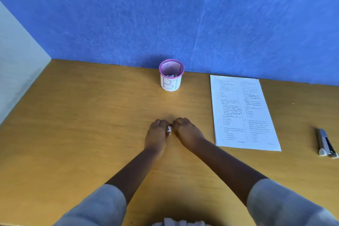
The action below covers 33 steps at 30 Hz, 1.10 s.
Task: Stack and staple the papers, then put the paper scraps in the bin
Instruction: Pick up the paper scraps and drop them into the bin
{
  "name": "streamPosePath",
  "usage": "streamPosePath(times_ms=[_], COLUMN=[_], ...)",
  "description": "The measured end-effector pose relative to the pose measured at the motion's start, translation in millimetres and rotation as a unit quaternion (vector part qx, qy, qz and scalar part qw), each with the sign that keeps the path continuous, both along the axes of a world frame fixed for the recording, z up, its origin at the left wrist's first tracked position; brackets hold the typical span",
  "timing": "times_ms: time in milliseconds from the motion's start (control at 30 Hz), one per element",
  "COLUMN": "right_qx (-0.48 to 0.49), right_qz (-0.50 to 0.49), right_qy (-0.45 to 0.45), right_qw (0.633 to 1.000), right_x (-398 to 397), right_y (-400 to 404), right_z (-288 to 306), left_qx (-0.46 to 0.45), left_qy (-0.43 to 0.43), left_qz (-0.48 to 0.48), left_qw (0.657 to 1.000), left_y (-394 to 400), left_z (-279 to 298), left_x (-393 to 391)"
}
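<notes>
The scrap-clearing step looked to be in hand, with the stapling apparently done. On the left, a pale side wall (16, 71) met the wooden desk (82, 124). At the centre of the desk the left hand (157, 134) lay knuckles up with fingers curled, and a white paper scrap (169, 129) showed at its inner edge, seemingly pinched there. The right hand (185, 130) sat touching it, fingers also curled toward the scrap; whether it had any hold of it could not be told. At twelve o'clock from the hands stood the purple mesh bin (171, 75), against the blue backdrop (183, 14), with white scraps already inside. The next move would call for lifting the scrap clear and carrying it forward over the rim. At two o'clock lay the printed papers (242, 112), flat and squared, and at three o'clock, near the desk's right edge, the stapler (325, 143).
</notes>
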State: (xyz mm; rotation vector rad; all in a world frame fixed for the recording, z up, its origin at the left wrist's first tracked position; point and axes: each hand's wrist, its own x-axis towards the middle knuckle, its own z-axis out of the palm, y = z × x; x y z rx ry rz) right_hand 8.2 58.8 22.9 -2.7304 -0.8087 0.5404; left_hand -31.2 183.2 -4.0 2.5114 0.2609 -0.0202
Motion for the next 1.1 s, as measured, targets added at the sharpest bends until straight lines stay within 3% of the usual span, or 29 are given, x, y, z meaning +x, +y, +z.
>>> streamPosePath(times_ms=[333, 1100], right_qx=[0.038, 0.083], right_qz=[-0.065, -0.115], right_qy=[0.006, 0.086], right_qw=[0.997, 0.986], right_x=[-10, 13], right_y=[6, 19], right_z=[-2, -4], left_qx=[-0.151, -0.176], left_qy=[-0.005, 0.023], left_qz=[0.065, 0.080], left_qw=[0.986, 0.981], left_y=[12, 8], left_z=[3, 3], left_x=[-7, -1])
